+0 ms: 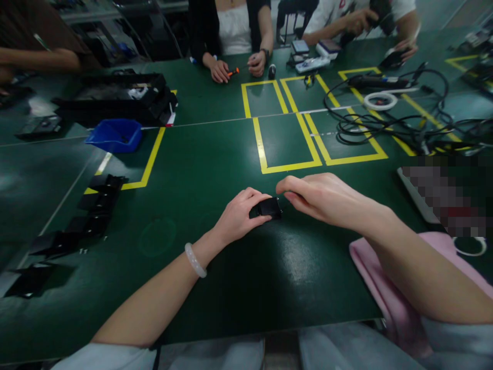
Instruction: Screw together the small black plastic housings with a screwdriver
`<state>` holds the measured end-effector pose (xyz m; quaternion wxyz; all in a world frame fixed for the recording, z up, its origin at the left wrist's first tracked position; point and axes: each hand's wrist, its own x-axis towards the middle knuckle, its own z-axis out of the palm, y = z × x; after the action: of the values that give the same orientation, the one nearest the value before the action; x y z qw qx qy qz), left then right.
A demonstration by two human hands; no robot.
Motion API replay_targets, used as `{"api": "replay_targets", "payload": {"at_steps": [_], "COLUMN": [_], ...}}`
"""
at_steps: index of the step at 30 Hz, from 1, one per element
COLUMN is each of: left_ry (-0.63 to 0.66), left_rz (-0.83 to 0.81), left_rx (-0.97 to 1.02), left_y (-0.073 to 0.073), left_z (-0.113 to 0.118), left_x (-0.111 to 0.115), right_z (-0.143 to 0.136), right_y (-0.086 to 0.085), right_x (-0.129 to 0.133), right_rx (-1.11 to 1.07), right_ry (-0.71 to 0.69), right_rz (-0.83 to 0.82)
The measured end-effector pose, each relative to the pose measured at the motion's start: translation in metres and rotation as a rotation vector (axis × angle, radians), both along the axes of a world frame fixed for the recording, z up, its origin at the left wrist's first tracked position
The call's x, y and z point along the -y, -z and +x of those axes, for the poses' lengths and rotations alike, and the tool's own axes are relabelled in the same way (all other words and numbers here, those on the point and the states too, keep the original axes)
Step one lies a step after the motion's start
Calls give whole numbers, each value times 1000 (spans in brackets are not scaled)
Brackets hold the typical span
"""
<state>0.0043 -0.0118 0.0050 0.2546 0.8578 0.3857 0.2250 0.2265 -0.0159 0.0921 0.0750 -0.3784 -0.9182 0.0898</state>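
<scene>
Near the middle of the green table, my left hand [243, 213] grips a small black part [271, 208] between thumb and fingers. Tiny silvery bits show at the part's right end. Just right of it, my right hand [321, 198] is closed in a pinch, its fingertips close to that end; what they hold, if anything, is too small or hidden to make out. A row of similar dark parts [92, 224] lies on the table at the left, with tiny screws [83, 251] beside it.
A blue bin [115, 135] and black trays [119, 100] stand at the left. Yellow tape [292, 167] marks the table [215, 288]. Black cables [354, 128] lie at the right, above a pink cloth [381, 277]. People sit across the table, one holding an orange-handled tool [233, 72].
</scene>
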Motion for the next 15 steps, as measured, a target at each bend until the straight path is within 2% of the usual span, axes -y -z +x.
{"api": "replay_targets", "payload": {"at_steps": [5, 7, 9, 12, 15], "left_ry": [-16, -32, -51, -69, -57], "left_rz": [27, 64, 109, 153, 130], "left_rx": [-49, -94, -132, -158, -170], "left_y": [-4, -5, -6, -7, -7], "left_z": [2, 3, 4, 6, 5], "left_x": [4, 7, 10, 12, 11], "right_z": [-9, -11, -11, -8, -3], "right_y": [3, 2, 1, 0, 0], "right_x": [5, 9, 11, 12, 7], "right_rx": [37, 46, 24, -29, -80], "right_ry": [331, 401, 355, 194, 140], "right_rz": [130, 147, 94, -24, -57]}}
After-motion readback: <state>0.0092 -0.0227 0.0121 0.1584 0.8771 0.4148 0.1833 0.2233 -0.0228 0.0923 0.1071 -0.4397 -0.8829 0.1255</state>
